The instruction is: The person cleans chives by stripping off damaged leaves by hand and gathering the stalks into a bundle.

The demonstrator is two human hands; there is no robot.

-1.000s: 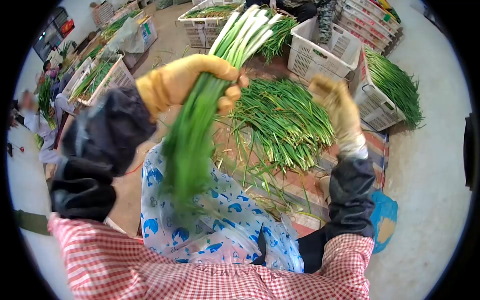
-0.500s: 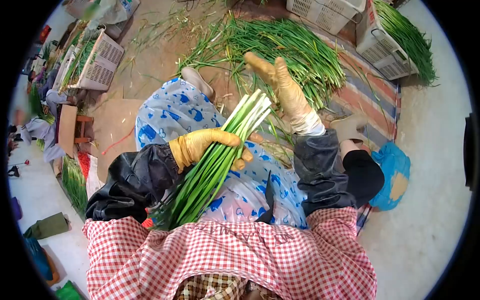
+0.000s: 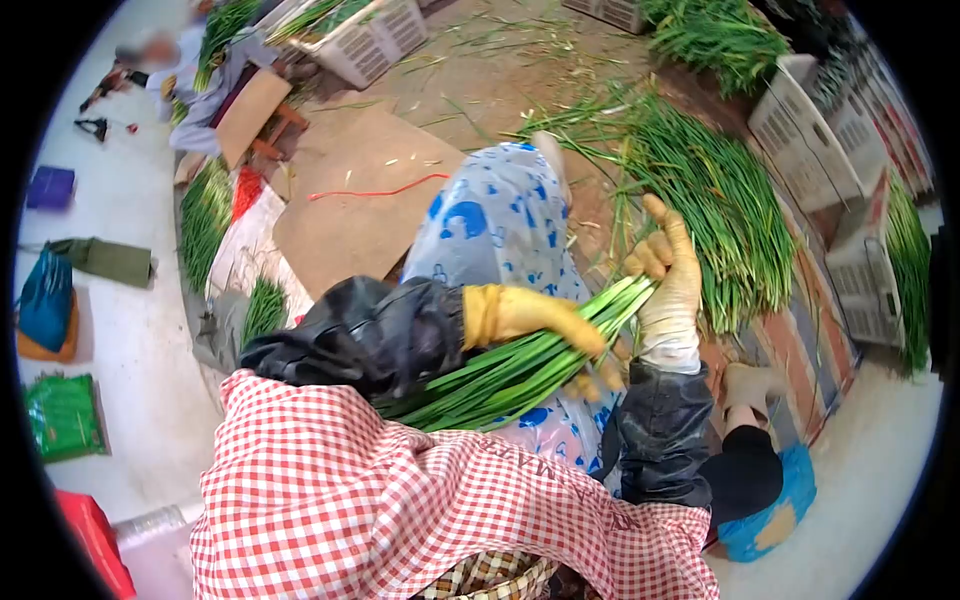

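The person wears a red-and-white checked smock [image 3: 320, 470] with dark lettering [image 3: 535, 466], glossy black sleeves [image 3: 350, 335], yellowish gloves [image 3: 530, 318] and a blue-patterned plastic apron [image 3: 490, 215].

So the left hand [image 3: 545, 325]'s wrapped round a bunch of green stalks [image 3: 510, 375], right hand [image 3: 668, 265] at the pale ends, big green pile [image 3: 715, 210] just beyond on the striped mat [image 3: 795, 350].

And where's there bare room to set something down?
The brown cardboard between the red string and your left black sleeve looks mostly bare, as does the pale floor beside the green packet. It's crowded to your right: heaped green stalks, then white crates.
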